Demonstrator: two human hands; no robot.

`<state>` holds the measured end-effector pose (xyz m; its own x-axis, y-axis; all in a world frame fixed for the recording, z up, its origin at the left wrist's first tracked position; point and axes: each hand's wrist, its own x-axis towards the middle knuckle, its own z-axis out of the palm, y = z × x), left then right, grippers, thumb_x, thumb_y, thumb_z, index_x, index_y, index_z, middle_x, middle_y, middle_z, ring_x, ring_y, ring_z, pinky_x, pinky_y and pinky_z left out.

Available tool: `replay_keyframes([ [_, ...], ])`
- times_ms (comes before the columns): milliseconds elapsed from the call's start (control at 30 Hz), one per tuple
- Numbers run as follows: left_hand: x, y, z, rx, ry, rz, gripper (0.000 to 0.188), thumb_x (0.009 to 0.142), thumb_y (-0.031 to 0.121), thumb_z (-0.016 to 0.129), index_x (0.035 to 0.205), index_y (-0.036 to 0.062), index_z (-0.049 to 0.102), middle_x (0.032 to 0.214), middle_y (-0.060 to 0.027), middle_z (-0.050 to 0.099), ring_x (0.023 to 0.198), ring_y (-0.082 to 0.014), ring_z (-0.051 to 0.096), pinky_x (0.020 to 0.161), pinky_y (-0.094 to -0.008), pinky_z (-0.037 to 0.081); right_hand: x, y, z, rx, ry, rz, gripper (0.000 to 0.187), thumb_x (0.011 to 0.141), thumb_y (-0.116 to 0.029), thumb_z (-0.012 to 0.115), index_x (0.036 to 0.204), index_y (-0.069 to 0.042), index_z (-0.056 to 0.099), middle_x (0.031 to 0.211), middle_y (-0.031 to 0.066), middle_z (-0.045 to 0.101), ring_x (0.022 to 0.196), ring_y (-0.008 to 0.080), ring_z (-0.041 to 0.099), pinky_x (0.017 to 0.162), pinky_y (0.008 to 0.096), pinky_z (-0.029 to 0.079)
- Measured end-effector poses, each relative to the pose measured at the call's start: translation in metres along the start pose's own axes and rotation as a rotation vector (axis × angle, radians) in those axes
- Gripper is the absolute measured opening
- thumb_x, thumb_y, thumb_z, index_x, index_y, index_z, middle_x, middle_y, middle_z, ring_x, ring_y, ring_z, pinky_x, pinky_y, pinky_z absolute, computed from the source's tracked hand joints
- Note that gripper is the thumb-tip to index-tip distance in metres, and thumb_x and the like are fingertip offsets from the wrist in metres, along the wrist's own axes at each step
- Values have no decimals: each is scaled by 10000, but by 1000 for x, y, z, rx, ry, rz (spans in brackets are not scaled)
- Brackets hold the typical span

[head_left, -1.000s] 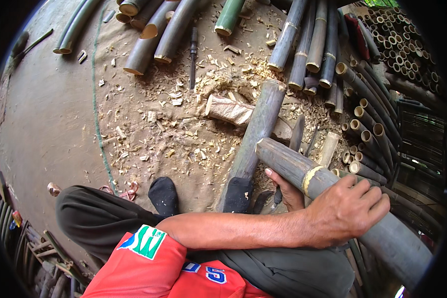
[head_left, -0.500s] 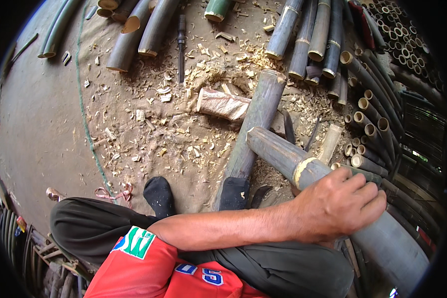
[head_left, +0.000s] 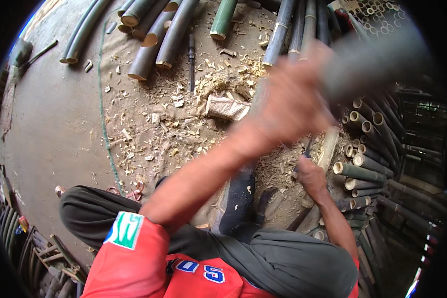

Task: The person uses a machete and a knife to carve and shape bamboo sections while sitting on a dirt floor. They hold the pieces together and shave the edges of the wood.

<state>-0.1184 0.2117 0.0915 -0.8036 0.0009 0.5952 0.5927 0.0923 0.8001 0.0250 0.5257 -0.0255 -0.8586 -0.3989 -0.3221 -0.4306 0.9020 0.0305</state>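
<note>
Out at the upper right, my left hand (head_left: 298, 94) is closed round a thick grey-green bamboo tube (head_left: 377, 59); both are smeared by motion. Low at the right, my right hand (head_left: 313, 176) has its fingers curled at a thin dark blade-like tool (head_left: 309, 146), whose handle is mostly covered. Beneath my left arm lies another bamboo length (head_left: 261, 92), largely hidden, with my dark-socked foot (head_left: 241, 193) against its near end. A curved dark blade (head_left: 265, 201) rests beside that foot. Left of the bamboo is a short block with a pale, wrinkled covering (head_left: 226, 108).
Pale shavings (head_left: 179, 134) litter the ground. Dark bamboo tubes (head_left: 176, 35) and a long chisel-like tool (head_left: 191, 59) lie at the far side. Stacked cut tubes (head_left: 367, 134) line the right. A green cord (head_left: 103, 109) runs along the left.
My left hand has swung the bamboo tube up and away to the far right, off the bamboo lying below. My right hand has come into view at the thin dark tool.
</note>
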Motion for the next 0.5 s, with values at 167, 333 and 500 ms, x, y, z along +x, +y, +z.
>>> replay_keyframes([
  [167,-66,-81,-150,755,-76,-520,470,703,109,683,1147,7,568,901,-177,676,844,-261,709,657,-438,578,-47,16,-6,1066,262,637,273,1142,-285,433,1082,-60,574,742,36,618,607,202,648,555,417,573],
  [333,-182,-100,-210,1037,-192,-1051,617,717,67,782,1290,15,559,1101,-189,674,981,-328,678,872,-460,586,-30,-45,3,2017,473,746,323,1132,-314,411,1111,-33,568,878,99,663,769,238,689,734,462,629],
  [500,-152,-64,-131,737,-290,-563,909,771,219,910,1529,51,439,1431,-226,491,1344,-346,509,1166,-505,477,4,-87,14,2368,553,680,237,1055,-186,599,1225,-38,525,1108,152,668,1142,298,659,1092,511,502],
])
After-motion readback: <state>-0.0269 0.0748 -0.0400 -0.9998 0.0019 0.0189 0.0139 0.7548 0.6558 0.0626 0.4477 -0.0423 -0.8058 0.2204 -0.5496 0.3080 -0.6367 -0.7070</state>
